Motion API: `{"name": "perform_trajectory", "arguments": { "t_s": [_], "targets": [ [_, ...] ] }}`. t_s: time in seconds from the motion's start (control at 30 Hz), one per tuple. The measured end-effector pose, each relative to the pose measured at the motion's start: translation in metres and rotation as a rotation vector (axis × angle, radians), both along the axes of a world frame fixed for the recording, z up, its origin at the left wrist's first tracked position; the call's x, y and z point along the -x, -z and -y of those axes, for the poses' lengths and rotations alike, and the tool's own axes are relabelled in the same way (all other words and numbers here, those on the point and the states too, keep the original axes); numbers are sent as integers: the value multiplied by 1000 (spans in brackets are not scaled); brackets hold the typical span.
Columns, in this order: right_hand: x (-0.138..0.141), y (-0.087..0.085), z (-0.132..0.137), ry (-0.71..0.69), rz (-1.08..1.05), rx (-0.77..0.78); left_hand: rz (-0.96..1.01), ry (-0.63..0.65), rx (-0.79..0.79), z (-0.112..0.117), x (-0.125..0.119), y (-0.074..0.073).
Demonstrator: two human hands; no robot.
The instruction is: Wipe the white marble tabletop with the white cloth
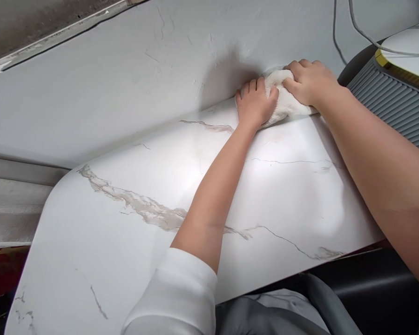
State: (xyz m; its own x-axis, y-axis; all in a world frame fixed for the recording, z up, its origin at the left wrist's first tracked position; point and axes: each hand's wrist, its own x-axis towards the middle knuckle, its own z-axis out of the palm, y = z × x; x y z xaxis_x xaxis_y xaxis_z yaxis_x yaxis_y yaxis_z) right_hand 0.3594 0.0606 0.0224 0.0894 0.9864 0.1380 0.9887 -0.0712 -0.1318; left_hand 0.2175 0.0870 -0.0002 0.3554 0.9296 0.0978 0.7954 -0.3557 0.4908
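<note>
A white cloth (pixel 282 100) lies bunched on the far edge of a white marble-patterned tabletop (pixel 153 172), against the wall. My left hand (pixel 255 103) presses on the cloth's left side, its fingers bent over the edge of it. On the other side, my right hand (pixel 310 83) grips the cloth, with fingers curled over the top and the thumb toward the middle. Parts of the cloth under both hands are hidden.
A pale scuffed wall (pixel 125 70) runs along the table's far edge. At the right stands a grey ribbed object (pixel 394 97) with a yellow-edged white top. Grey cables (pixel 356 25) hang at the upper right. A black chair (pixel 370 279) is below the near edge.
</note>
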Motion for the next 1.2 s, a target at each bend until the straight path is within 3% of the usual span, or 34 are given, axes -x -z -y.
{"name": "perform_trajectory", "arguments": {
  "t_s": [0.2, 0.3, 0.47, 0.93, 1.2],
  "targets": [
    [1, 4, 11, -29, 3, -54, -46, -44, -42, 12, 1, -2],
    [4, 3, 28, -139, 80, -104, -82, -64, -108, 31, 6, -3],
    [9, 4, 68, -277, 148, -145, -93, -39, -148, 75, 18, -3],
    [52, 14, 227, -242, 1, -176, -230, 80, -202, 232, 75, -11],
    [85, 19, 266, -301, 62, -224, -190, 161, -153, 273, 118, -16]
  ]
}}
